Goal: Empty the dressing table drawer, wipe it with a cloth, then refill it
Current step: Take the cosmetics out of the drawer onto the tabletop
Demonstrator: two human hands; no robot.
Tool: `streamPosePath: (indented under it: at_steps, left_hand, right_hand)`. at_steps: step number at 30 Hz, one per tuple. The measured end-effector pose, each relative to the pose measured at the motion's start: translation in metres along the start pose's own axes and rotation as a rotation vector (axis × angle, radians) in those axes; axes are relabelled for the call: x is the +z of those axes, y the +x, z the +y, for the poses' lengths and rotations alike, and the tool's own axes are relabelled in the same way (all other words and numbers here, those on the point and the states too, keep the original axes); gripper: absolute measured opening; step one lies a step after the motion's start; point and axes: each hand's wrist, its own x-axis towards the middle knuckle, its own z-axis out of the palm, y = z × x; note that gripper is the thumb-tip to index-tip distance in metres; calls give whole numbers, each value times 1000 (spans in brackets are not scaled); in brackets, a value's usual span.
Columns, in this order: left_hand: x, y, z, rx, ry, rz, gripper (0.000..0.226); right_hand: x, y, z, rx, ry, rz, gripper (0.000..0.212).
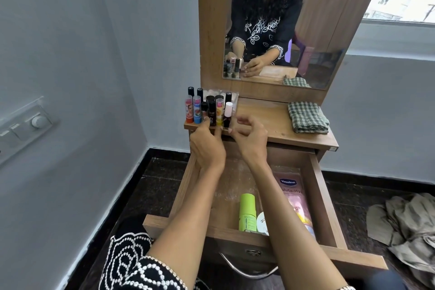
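Observation:
The wooden drawer (pixel 317 195) is pulled out under me. Inside lie a green bottle (pixel 247 213), a small white jar (pixel 262 221) and a pink Vaseline tube (pixel 293 193). Several lipsticks and small bottles (pixel 207 108) stand upright in a cluster on the left of the dressing table top (pixel 263 117). My left hand (pixel 207 146) reaches into that cluster, with its fingers closed around a dark bottle (pixel 211 114). My right hand (pixel 251 139) hovers beside it, fingers loosely curled and apart, just by a white-capped bottle (pixel 227 113). A folded green checked cloth (pixel 307 117) rests on the right of the top.
A mirror (pixel 282 30) rises behind the table top and reflects me. A wall with a switch panel (pixel 26 125) is on the left. Crumpled beige fabric (pixel 404 226) lies on the dark floor to the right. The drawer handle (pixel 247 271) is near my lap.

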Motion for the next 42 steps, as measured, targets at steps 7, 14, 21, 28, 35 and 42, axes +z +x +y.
streamPosePath:
  at_steps: [7, 14, 21, 28, 35, 42]
  left_hand:
    - [-9, -26, 9, 3, -63, -99, 41]
    - [-26, -61, 12, 4, -25, -440, 45]
    - [-32, -89, -6, -17, 149, -577, 41]
    - [-40, -99, -8, 98, 361, -660, 37]
    - [-47, -107, -2, 171, 583, -689, 46]
    - [-41, -107, -6, 54, 704, -813, 68]
  right_hand:
    - [-31, -26, 9, 93, -72, -44, 27]
    - [-69, -56, 12, 252, -268, -152, 29]
    - [-91, -83, 17, 351, -434, -209, 33]
    - [-89, -105, 26, 480, -780, -366, 59]
    - [-85, -114, 23, 410, -953, -423, 41]
    - [-82, -116, 17, 348, -1037, -431, 43]
